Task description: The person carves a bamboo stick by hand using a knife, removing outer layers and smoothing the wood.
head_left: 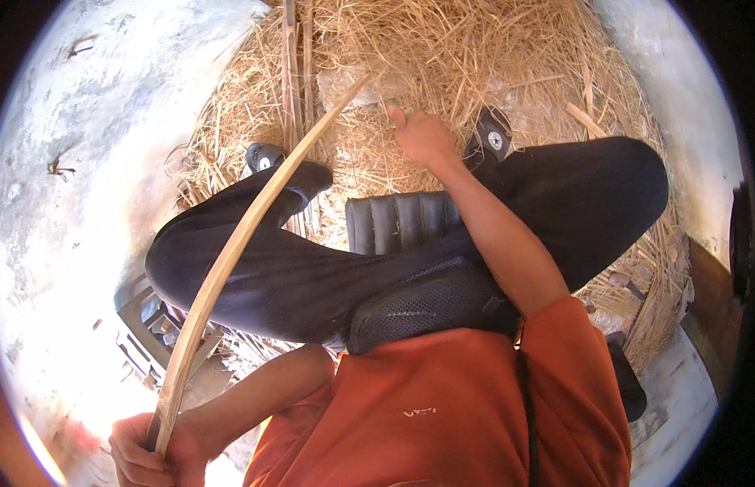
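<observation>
A long, pale strip of split bamboo or wood (pixel 247 223) runs from the lower left up to the top middle. Its near end is wrapped in the fingers of my left hand (pixel 154 454), and its far end tapers above the straw. Out past my knees, just right of that far end, is my right hand (pixel 426 138). Its thumb points toward the strip and its fingers are curled in. Whatever they hold, if anything, is hidden. My right hand looks apart from the strip.
Dry straw-like shavings (pixel 475 49) cover the floor ahead. Upright strips (pixel 291 65) stand at the top. A black padded cushion (pixel 402 219) lies between my legs. A wooden frame (pixel 154 333) sits at left, beside a pale wall (pixel 93 146). A short wood piece (pixel 586 119) lies at right.
</observation>
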`<act>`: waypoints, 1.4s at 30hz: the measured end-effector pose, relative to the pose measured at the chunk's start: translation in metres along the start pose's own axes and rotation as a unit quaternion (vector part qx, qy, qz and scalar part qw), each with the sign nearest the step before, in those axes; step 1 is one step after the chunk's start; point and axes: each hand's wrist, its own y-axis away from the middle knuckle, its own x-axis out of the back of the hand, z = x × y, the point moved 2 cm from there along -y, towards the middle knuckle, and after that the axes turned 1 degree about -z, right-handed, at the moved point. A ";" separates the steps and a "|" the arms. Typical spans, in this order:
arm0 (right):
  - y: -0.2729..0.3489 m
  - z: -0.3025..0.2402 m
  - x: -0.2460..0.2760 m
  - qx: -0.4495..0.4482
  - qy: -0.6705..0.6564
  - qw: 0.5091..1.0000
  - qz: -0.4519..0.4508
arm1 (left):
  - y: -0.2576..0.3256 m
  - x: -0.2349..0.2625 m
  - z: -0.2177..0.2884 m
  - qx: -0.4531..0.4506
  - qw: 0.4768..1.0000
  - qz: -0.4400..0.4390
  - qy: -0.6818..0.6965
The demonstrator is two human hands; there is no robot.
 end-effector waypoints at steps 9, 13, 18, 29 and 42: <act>0.123 -0.092 0.056 0.243 -0.247 0.923 -0.167 | -0.001 -0.012 0.013 -0.029 0.999 0.014 -0.008; 0.132 -0.101 0.051 0.277 -0.201 0.933 -0.109 | 0.003 -0.013 0.016 -0.042 0.999 0.013 -0.003; 0.058 -0.060 0.020 0.171 -0.066 0.983 -0.018 | 0.009 -0.013 0.016 -0.037 0.999 0.011 -0.009; 0.059 -0.071 0.035 0.160 -0.125 0.979 -0.026 | 0.009 -0.003 0.015 -0.048 0.999 0.017 0.000; 0.103 -0.086 0.031 0.286 -0.072 0.955 0.009 | 0.003 -0.009 0.016 -0.035 0.999 -0.004 -0.004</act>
